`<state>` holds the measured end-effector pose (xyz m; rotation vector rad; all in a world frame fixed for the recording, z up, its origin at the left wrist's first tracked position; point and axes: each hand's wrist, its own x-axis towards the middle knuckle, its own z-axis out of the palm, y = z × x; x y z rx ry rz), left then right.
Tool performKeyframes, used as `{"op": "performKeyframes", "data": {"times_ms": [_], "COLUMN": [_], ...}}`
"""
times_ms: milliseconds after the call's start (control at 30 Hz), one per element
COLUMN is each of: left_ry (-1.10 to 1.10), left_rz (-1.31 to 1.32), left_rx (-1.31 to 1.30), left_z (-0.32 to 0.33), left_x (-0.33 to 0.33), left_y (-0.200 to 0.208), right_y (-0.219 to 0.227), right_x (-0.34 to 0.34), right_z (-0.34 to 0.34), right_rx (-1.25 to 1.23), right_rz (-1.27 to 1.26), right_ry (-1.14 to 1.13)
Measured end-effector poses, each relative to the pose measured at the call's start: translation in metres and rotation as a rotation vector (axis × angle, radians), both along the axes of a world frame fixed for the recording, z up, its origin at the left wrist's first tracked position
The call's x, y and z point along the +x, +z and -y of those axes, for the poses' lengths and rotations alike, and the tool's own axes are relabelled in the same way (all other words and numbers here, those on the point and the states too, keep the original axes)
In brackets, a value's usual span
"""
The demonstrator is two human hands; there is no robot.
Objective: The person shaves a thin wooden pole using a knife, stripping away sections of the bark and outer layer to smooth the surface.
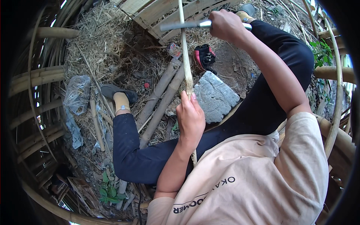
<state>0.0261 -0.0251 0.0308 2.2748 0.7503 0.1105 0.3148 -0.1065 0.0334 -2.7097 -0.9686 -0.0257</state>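
Observation:
My left hand (pixel 190 118) is closed around a long pale wooden or bamboo stick (pixel 186 60). The stick runs from near my lap up past the top edge of the picture. Up at the far end, my right hand (pixel 228 27) grips the handle of a knife (pixel 187 24). Its blade points left and lies across the stick, though I cannot tell whether it touches. Just right of the stick, beyond my left hand, sits a flat grey stone block (pixel 215 96).
A black and red object (pixel 204 57) lies beyond the stone. Bamboo poles (pixel 159 95) rest on straw-covered ground left of the stick. Farther left are a clear plastic bag (pixel 77 93) and a bamboo slat wall (pixel 37 78). Wooden planks (pixel 165 17) stand at the far side.

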Motion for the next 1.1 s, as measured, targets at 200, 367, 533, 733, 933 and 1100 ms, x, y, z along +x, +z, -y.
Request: {"op": "performKeyframes", "data": {"times_ms": [200, 367, 533, 733, 933, 1100], "left_ry": [-0.006, -0.05, 0.084, 0.08, 0.081, 0.105], "left_rz": [0.068, 0.152, 0.088, 0.136, 0.099, 0.176], "left_rx": [-0.036, -0.226, -0.866, -0.76, -0.777, -0.708], "left_z": [-0.002, -0.012, -0.029, -0.047, -0.044, -0.041], "left_x": [0.0, 0.002, 0.001, 0.005, 0.008, 0.007], "left_y": [-0.002, -0.019, -0.007, 0.007, 0.01, -0.001], "right_y": [-0.009, -0.007, -0.002, 0.007, -0.01, -0.011], "right_x": [0.046, 0.022, 0.004, 0.0, 0.001, -0.013], "right_z": [0.031, 0.017, 0.0, 0.005, 0.008, -0.002], "right_rx": [0.012, 0.222, 0.233, 0.254, 0.305, 0.193], "right_rz": [0.121, 0.014, -0.078, -0.156, -0.077, -0.1], "right_ry": [-0.184, 0.022, 0.114, 0.112, 0.226, 0.219]}}
